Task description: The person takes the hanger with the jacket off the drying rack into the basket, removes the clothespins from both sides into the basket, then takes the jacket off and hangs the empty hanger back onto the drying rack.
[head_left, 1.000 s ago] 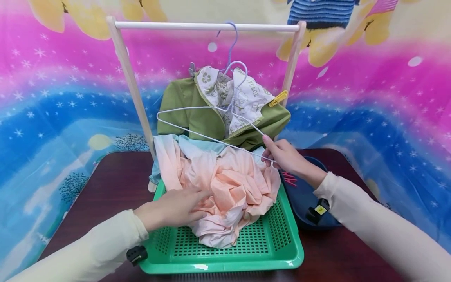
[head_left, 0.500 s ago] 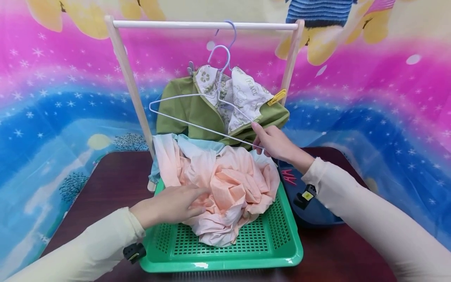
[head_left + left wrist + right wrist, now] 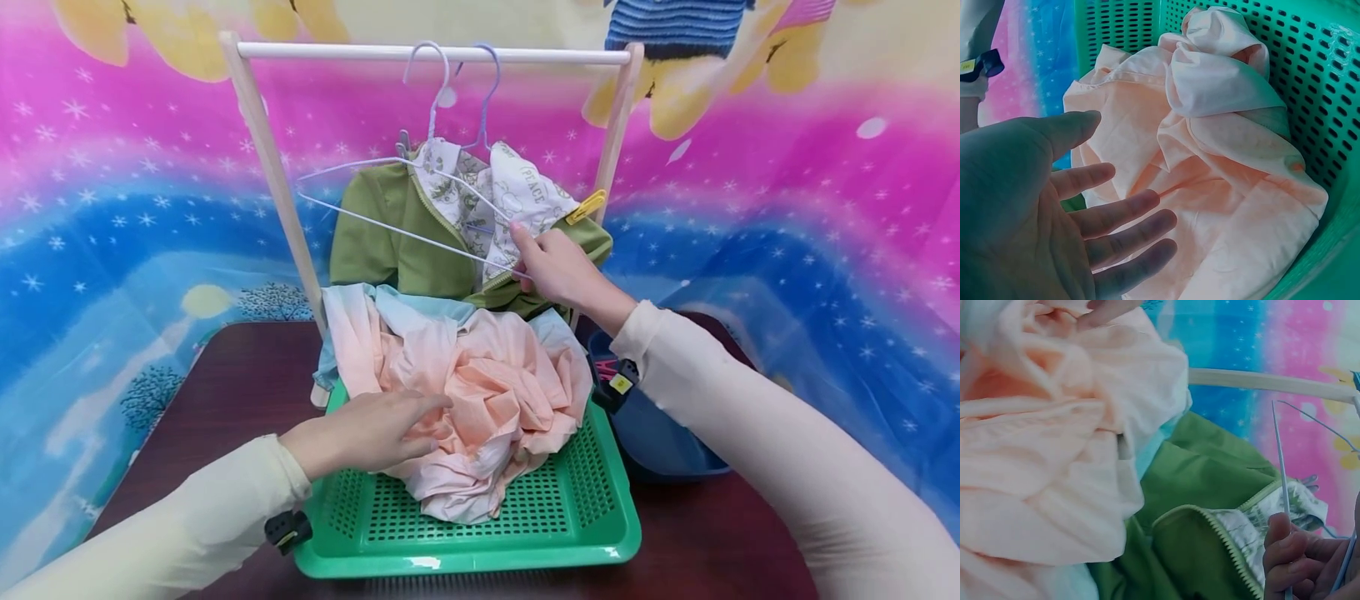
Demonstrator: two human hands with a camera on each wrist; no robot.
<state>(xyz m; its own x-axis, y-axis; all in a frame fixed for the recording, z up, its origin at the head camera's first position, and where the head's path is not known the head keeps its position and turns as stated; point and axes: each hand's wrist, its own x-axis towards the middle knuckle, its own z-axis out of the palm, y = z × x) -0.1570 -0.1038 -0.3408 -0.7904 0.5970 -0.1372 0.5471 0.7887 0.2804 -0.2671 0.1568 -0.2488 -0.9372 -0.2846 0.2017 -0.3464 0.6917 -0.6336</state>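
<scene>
My right hand (image 3: 558, 262) grips one end of a pale lilac wire hanger (image 3: 405, 227), its hook raised close to the white rail in the head view. In the right wrist view the fingers (image 3: 1285, 556) curl round the hanger's wire. Over the peach and pale blue garment (image 3: 487, 392), crumpled in the green basket (image 3: 450, 562), is my left hand (image 3: 375, 429). Its fingers (image 3: 1129, 212) are spread and loose in the left wrist view, holding nothing. Behind the raised hanger, a green jacket (image 3: 367, 225) with a white printed lining hangs on another hanger (image 3: 487, 92).
A wooden rack with a white rail (image 3: 337, 52) stands at the back. A yellow clothespin (image 3: 587, 208) and a grey one (image 3: 403, 142) are on the jacket. Right of the basket sits a dark blue bin (image 3: 667, 442) on the dark table (image 3: 217, 400).
My right hand has moved up and left with the wire hanger, bringing its hook from in front of the jacket up to the rail's height. The left hand has hardly moved.
</scene>
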